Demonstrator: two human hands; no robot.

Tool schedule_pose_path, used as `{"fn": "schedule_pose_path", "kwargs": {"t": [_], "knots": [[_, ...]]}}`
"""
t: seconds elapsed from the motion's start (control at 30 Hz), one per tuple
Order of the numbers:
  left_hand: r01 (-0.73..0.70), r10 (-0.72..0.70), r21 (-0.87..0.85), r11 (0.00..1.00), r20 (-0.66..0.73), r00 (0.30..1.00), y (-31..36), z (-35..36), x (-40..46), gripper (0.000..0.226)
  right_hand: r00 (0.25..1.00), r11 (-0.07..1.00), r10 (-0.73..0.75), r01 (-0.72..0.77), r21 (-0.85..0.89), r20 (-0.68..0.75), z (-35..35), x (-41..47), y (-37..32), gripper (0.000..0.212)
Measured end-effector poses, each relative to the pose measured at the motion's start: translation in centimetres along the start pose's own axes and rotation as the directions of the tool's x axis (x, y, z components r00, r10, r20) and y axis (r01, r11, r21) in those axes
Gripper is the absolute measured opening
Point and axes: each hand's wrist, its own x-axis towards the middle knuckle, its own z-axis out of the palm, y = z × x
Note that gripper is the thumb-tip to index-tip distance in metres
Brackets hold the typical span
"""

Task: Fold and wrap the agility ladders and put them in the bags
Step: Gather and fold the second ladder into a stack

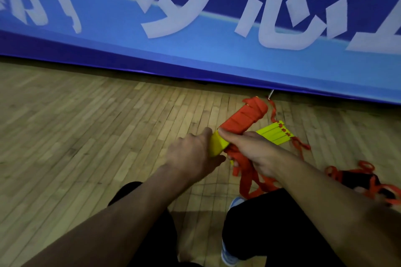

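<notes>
Just before the banner (195, 58), we grip the bundle (243, 121): left hand (191, 154) fingers clamped on stiff yellow rungs, right hand (249, 149) pinching soft, slippery strap.

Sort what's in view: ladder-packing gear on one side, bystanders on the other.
Job:
- wrapped ladder bundle, gripped by both the left hand and the right hand
- second stack of yellow rungs
- black bag

Bystanders:
- blue banner
- wooden floor
</notes>
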Motion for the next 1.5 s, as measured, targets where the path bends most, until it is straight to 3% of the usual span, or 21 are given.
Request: {"fn": "schedule_pose_path", "kwargs": {"t": [0.03, 0.07, 0.1, 0.13, 0.2, 0.27, 0.4, 0.53, 0.63, 0.73, 0.83, 0.9, 1.0, 1.07, 1.1, 1.13, 1.2, 1.23, 1.33, 1.4, 1.5], "knots": [[-0.032, 0.032, -0.004, 0.999, 0.021, 0.999, 0.0, 0.1, -0.1, 0.065, 1.0, 1.0, -0.002, 0.002, -0.001, -0.008, -0.1, 0.0, 0.3, 0.03], [-0.038, 0.048, -0.13, 0.991, 0.075, 0.996, -0.5, 0.0, 0.0, 0.063, 1.0, 1.0, 0.007, -0.007, -0.002, -0.009, -0.4, 0.1, 0.7, 0.028], [0.001, 0.062, -0.368, 0.93, 0.159, 0.985, -1.3, -0.4, 0.2, 0.058, 1.0, 1.0, 0.019, -0.019, -0.001, -0.002, -0.8, 0.0, 0.9, 0.027], [0.081, 0.097, -0.612, 0.786, 0.253, 0.963, -2.0, -0.7, 0.2, 0.051, 1.0, 1.0, 0.026, -0.026, 0.007, 0.013, -1.1, 0.0, 1.1, 0.027], [0.249, 0.214, -0.829, 0.501, 0.398, 0.892, -3.0, -0.9, 0.0, 0.037, 0.998, 0.999, -0.002, -0.001, 0.051, 0.065, -1.5, -0.1, 1.2, 0.029], [0.375, 0.302, -0.858, 0.352, 0.483, 0.822, -3.1, -0.8, -0.7, 0.029, 0.989, 0.995, -0.04, 0.027, 0.093, 0.145, -1.6, -0.3, 1.1, 0.03], [0.428, 0.335, -0.884, 0.186, 0.467, 0.818, -3.7, -1.1, -0.7, 0.028, 0.954, 0.996, 0.023, -0.047, 0.071, 0.299, -2.8, -0.5, 1.0, 0.025], [0.44, 0.353, -0.893, 0.094, 0.443, 0.824, -4.8, -1.4, -0.5, 0.046, 0.976, 0.998, 0.022, -0.01, -0.056, 0.219, -3.2, -0.1, 1.4, 0.024], [0.406, 0.252, -0.899, 0.165, 0.437, 0.864, -4.4, -1.5, -0.3, 0.027, 0.985, 0.998, -0.016, 0.027, -0.062, 0.171, -2.3, 0.1, 1.3, 0.023], [0.318, 0.042, -0.802, 0.506, 0.391, 0.919, -3.2, -1.2, 0.4, 0.018, 0.995, 0.998, -0.018, 0.024, -0.057, 0.102, -1.1, 0.2, 0.6, 0.029], [0.154, -0.079, -0.486, 0.861, 0.172, 0.982, -1.1, 0.0, 0.3, 0.03, 1.0, 0.997, 0.023, -0.021, -0.07, 0.021, 0.2, 0.3, -0.5, 0.052], [0.06, -0.046, -0.242, 0.968, 0.061, 0.997, 0.6, 1.3, -0.4, 0.044, 0.997, 0.995, 0.015, -0.023, -0.102, -0.076, 0.8, 0.7, -0.4, 0.054], [-0.021, 0.036, -0.134, 0.991, 0.11, 0.993, 1.1, 1.2, -0.5, 0.064, 0.985, 0.999, -0.028, 0.023, -0.029, -0.173, 1.0, 0.9, 0.4, 0.038], [0.045, 0.069, -0.403, 0.914, 0.264, 0.962, -0.5, -0.2, 0.0, 0.061, 0.989, 0.997, -0.068, 0.072, 0.026, -0.131, 0.5, 0.7, 0.7, 0.035], [0.16, 0.097, -0.619, 0.769, 0.361, 0.928, -1.5, -1.0, 0.1, 0.056, 0.993, 0.994, -0.089, 0.094, 0.056, -0.083, 0.2, 0.4, 0.6, 0.034], [0.292, 0.166, -0.776, 0.559, 0.45, 0.877, -2.5, -1.3, 0.0, 0.053, 0.993, 0.99, -0.113, 0.114, 0.082, -0.027, -0.1, 0.2, 0.5, 0.033], [0.501, 0.338, -0.832, 0.237, 0.554, 0.761, -3.7, -1.1, -0.8, 0.048, 0.987, 0.985, -0.142, 0.134, 0.106, 0.074, -0.4, -0.2, 0.0, 0.032], [0.528, 0.378, -0.83, 0.182, 0.554, 0.741, -3.8, -1.1, -1.3, 0.046, 0.985, 0.987, -0.138, 0.127, 0.099, 0.107, -0.5, -0.3, -0.1, 0.034], [0.434, 0.262, -0.857, 0.276, 0.502, 0.824, -3.7, -0.9, -1.0, 0.028, 0.995, 0.999, -0.025, 0.028, -0.023, 0.101, -0.9, -0.1, -0.3, 0.047], [0.336, 0.128, -0.794, 0.506, 0.455, 0.881, -3.4, -1.1, -0.1, 0.022, 0.997, 0.989, 0.056, -0.048, -0.139, 0.051, -0.7, -0.1, -0.2, 0.052], [0.151, -0.051, -0.454, 0.878, 0.225, 0.973, -2.3, -0.2, 0.9, 0.032, 0.995, 0.989, 0.102, -0.102, -0.104, -0.003, 0.0, 0.1, -0.2, 0.059]]}}
